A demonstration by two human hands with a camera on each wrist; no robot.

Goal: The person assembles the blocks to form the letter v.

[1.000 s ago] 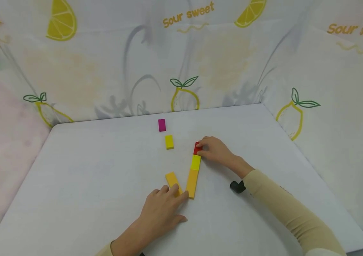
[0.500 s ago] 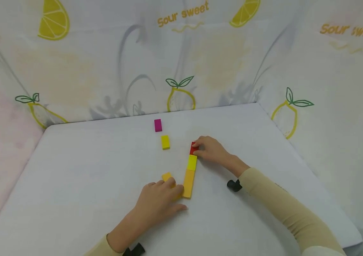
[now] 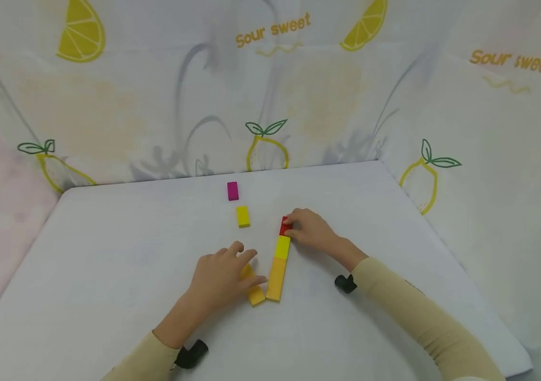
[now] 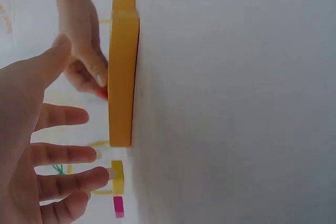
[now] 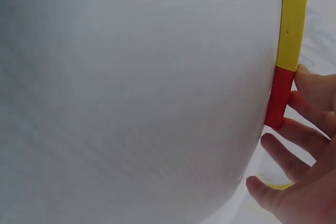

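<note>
In the head view a slightly slanting row lies on the table: a long orange block (image 3: 276,280), a yellow block (image 3: 282,247) and a red block (image 3: 282,228) at its far end. My right hand (image 3: 314,231) pinches the red block from the right; in the right wrist view thumb and fingertips meet the red block (image 5: 280,98). A second long orange block (image 3: 256,296) lies angled just left of the row, its near end close to the row's near end. My left hand (image 3: 218,276) hovers at that block with fingers spread, partly covering it, holding nothing.
Beyond the row, towards the back, lie a loose yellow block (image 3: 243,217) and a magenta block (image 3: 233,191). A white table (image 3: 123,264) carries everything. Behind it hangs a lemon-print cloth (image 3: 156,106). Black wrist devices (image 3: 191,354) sit under both forearms.
My left hand has lifted off the angled orange block and shifted up and left, its fingers spreading. That block has swung nearer the row's near end. My right hand stays on the red block.
</note>
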